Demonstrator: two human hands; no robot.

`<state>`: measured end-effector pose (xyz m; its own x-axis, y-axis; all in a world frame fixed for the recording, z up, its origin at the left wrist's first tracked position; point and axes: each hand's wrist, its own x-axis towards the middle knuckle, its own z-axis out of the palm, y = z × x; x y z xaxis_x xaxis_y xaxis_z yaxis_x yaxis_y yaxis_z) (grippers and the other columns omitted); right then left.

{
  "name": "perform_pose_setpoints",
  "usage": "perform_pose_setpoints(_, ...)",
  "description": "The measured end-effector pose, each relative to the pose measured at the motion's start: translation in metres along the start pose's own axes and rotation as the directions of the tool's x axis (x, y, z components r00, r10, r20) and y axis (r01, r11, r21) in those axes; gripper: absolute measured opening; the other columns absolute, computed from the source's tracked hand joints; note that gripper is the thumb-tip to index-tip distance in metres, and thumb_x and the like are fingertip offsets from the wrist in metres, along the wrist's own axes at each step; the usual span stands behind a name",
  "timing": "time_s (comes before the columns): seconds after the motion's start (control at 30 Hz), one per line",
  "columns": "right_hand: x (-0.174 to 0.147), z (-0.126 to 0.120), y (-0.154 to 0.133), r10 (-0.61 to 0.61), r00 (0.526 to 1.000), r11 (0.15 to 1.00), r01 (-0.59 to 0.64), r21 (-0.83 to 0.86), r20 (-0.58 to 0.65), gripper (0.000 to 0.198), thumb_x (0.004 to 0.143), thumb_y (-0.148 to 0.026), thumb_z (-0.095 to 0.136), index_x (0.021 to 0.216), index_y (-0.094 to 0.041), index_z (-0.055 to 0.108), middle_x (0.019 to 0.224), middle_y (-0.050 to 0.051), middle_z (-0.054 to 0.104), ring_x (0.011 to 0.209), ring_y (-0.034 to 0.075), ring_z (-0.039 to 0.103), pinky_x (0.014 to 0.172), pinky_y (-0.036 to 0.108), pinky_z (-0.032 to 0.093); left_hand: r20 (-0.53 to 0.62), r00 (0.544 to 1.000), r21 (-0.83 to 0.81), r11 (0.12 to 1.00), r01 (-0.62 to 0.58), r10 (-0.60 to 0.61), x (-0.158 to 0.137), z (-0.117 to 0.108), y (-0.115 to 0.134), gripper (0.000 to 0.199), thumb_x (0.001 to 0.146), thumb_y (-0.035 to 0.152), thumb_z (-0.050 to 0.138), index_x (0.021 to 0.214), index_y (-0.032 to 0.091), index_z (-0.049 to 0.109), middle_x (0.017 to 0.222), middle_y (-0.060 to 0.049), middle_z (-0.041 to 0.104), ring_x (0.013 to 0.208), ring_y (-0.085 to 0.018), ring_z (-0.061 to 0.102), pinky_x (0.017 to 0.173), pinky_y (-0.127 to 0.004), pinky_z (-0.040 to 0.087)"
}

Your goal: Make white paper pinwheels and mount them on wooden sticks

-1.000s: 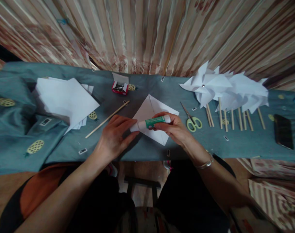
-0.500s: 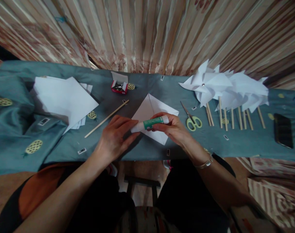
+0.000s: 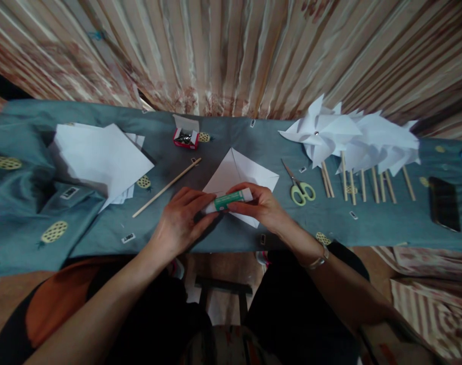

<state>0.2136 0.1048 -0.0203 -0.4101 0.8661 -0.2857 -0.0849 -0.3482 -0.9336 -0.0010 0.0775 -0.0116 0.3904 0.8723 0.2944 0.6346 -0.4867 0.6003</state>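
A white and green glue stick (image 3: 231, 200) lies nearly level between my hands. My left hand (image 3: 179, 218) grips its left end, and my right hand (image 3: 261, 204) pinches the other part with thumb and fingers. Under them a square sheet of white paper (image 3: 238, 170), with crease or cut lines toward its corners, lies on the cloth. To its left is a bare wooden stick (image 3: 168, 187). Scissors with light green handles (image 3: 302, 193) rest right of the paper.
A stack of white paper (image 3: 97, 157) lies left. Behind the stick stands an opened red box (image 3: 185, 138) of small metal pieces. Several white paper pinwheels (image 3: 348, 132) on sticks lie at the right, with a dark phone (image 3: 443, 204) beyond. A curtain (image 3: 223, 56) hangs behind the table.
The glue stick and my right hand have shifted slightly left, closer to my left hand. Both hands still hold the glue stick.
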Motion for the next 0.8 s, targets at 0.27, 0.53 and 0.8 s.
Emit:
perform_pose_setpoints(0.27, -0.001, -0.007, 0.001, -0.135, 0.991, 0.985, 0.133, -0.109, -0.013, 0.039, 0.073, -0.038, 0.083, 0.107, -0.025, 0.067, 0.097, 0.001, 0.073, 0.09, 0.016, 0.07, 0.088, 0.036, 0.057, -0.028, 0.985, 0.06, 0.984, 0.17, -0.169, -0.012, -0.01, -0.016, 0.027, 0.09, 0.039, 0.061, 0.1, 0.017, 0.073, 0.098, -0.009, 0.074, 0.086, -0.022, 0.07, 0.078, -0.033, 0.056)
perform_pose_setpoints(0.53, -0.001, -0.019, -0.008, -0.2, 0.977, 0.97, 0.187, -0.158, -0.073, 0.034, 0.077, -0.037, 0.08, 0.106, -0.024, 0.068, 0.097, 0.003, 0.073, 0.09, 0.017, 0.07, 0.087, 0.037, 0.057, -0.159, 0.946, 0.422, 0.847, 0.323, -0.281, -0.01, -0.047, -0.043, 0.027, 0.09, 0.041, 0.06, 0.101, 0.019, 0.071, 0.105, -0.006, 0.075, 0.093, -0.025, 0.07, 0.078, -0.033, 0.055)
perform_pose_setpoints(0.8, -0.004, -0.031, -0.019, -0.237, 0.965, 0.964, 0.218, -0.15, -0.117, 0.031, 0.077, -0.037, 0.08, 0.102, -0.022, 0.069, 0.094, 0.003, 0.074, 0.086, 0.016, 0.071, 0.087, 0.037, 0.058, -0.125, 0.936, 0.594, 0.732, 0.335, -0.328, -0.006, -0.053, -0.047, 0.038, 0.092, 0.045, 0.055, 0.109, 0.015, 0.07, 0.103, -0.009, 0.075, 0.087, -0.028, 0.07, 0.064, -0.031, 0.047)
